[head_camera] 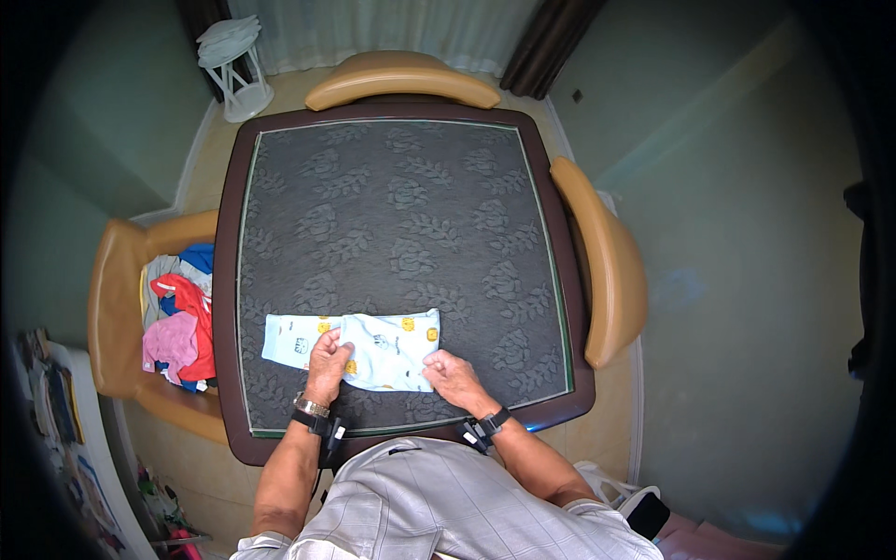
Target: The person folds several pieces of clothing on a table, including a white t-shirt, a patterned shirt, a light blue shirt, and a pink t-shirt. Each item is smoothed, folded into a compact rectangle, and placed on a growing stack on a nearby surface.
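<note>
A light blue printed garment [392, 350], perhaps a child's trousers, lies partly folded near the table's front edge. Yellow and dark animal-like figures mark its cloth. One narrower length with a cuff-like end sticks out to the left, beneath the folded part. My left hand [327, 364] pinches the left edge of the folded layer between thumb and fingers. At the garment's right edge, my right hand [451, 378] holds the cloth near the lower corner with bent fingers. Straps circle both wrists, and the left one also carries a metal watch.
The square table [406, 266] has a dark floral cover and a brown rim. Tan chairs stand at its back [402, 73] and right [605, 266]. On the left chair [115, 308] lies a heap of clothes [185, 315]. A white stand [238, 70] occupies the far left corner.
</note>
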Available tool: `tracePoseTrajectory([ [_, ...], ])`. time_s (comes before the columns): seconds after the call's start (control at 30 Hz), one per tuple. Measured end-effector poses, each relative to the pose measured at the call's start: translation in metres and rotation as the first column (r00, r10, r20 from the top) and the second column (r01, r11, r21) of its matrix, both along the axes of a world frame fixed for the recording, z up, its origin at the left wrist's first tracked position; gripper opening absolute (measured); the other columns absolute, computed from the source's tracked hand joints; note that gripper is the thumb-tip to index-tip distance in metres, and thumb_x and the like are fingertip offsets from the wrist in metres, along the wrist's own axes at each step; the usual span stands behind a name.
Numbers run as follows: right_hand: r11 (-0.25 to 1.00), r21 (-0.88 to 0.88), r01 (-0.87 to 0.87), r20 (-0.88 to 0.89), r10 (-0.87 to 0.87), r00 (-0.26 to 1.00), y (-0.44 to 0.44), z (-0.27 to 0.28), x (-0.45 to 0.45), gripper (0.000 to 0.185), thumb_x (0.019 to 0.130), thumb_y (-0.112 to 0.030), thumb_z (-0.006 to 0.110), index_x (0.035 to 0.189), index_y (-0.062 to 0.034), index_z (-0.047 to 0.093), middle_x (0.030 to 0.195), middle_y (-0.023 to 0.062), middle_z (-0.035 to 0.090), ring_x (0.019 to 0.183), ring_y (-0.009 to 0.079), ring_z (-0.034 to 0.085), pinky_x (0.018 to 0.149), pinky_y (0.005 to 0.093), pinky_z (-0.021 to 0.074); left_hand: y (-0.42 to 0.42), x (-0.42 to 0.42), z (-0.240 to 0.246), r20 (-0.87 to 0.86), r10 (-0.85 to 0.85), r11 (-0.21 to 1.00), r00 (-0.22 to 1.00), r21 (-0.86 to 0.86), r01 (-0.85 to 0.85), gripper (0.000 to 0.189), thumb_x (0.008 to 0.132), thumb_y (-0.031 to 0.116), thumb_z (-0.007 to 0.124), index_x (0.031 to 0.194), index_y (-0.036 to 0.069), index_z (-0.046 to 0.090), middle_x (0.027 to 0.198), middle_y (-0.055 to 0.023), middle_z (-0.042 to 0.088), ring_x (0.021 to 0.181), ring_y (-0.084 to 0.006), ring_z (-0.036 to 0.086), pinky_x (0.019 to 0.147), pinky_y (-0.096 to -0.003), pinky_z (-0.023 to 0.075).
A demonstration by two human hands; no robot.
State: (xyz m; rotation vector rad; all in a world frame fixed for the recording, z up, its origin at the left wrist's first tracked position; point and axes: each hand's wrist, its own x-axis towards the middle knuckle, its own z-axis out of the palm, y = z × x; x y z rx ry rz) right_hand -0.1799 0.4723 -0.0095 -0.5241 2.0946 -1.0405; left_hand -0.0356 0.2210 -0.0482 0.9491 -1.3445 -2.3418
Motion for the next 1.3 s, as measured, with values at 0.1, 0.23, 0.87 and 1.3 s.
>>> tracePoseTrajectory([
  [0.1, 0.999, 0.043, -0.024, 0.125, 0.019, 0.992, -0.012, -0.001, 0.001, 0.028, 0.099, -0.020, 0.073, 0.121, -0.0035, 0.070, 0.098, 0.0064, 0.075, 0.087, 0.0120, 0.070, 0.076, 0.0309, 0.0579, -0.017, 0.009, -0.007, 0.123, 0.005, 0.999, 0.992, -0.052, 0.001, 0.034, 0.099, 0.000, 0.065, 0.133, -0.003, 0.060, 0.116, -0.0097, 0.075, 0.097, -0.0125, 0.070, 0.089, -0.0287, 0.0571],
  [0.23, 0.994, -0.070, -0.079, 0.082, 0.085, 0.993, -0.024, -0.002, 0.003, 0.029, 0.099, -0.017, 0.072, 0.123, -0.0027, 0.068, 0.097, 0.0052, 0.073, 0.084, 0.0111, 0.068, 0.072, 0.0307, 0.0574, -0.021, 0.017, -0.019, 0.120, 0.050, 0.997, 0.991, -0.071, -0.042, 0.035, 0.099, 0.000, 0.065, 0.134, -0.003, 0.059, 0.114, -0.0085, 0.074, 0.096, -0.0113, 0.069, 0.087, -0.0282, 0.0566],
  [0.87, 0.945, -0.095, 0.314, 0.413, -0.250, 0.876, -0.058, -0.036, -0.031, 0.047, 0.096, -0.011, 0.067, 0.141, -0.0020, 0.055, 0.095, 0.0090, 0.073, 0.073, 0.0142, 0.072, 0.059, 0.0278, 0.0565, -0.015, 0.021, -0.004, 0.337, 0.206, 0.604, 0.919, -0.782, 0.152, 0.037, 0.087, 0.008, 0.079, 0.121, -0.001, 0.066, 0.096, -0.0113, 0.070, 0.090, -0.0234, 0.069, 0.084, -0.0347, 0.0550],
  [1.3, 0.926, -0.100, -0.363, -0.336, 0.312, 0.889, -0.140, 0.020, 0.006, 0.037, 0.095, -0.015, 0.069, 0.131, -0.0087, 0.060, 0.088, 0.0104, 0.071, 0.081, 0.0300, 0.072, 0.077, 0.0413, 0.0563, -0.104, 0.087, 0.014, 0.491, 0.510, 0.456, 0.706, -0.851, 0.263, 0.052, 0.084, 0.018, 0.084, 0.126, -0.004, 0.062, 0.120, -0.0267, 0.064, 0.113, -0.0462, 0.063, 0.098, -0.0490, 0.0525],
])
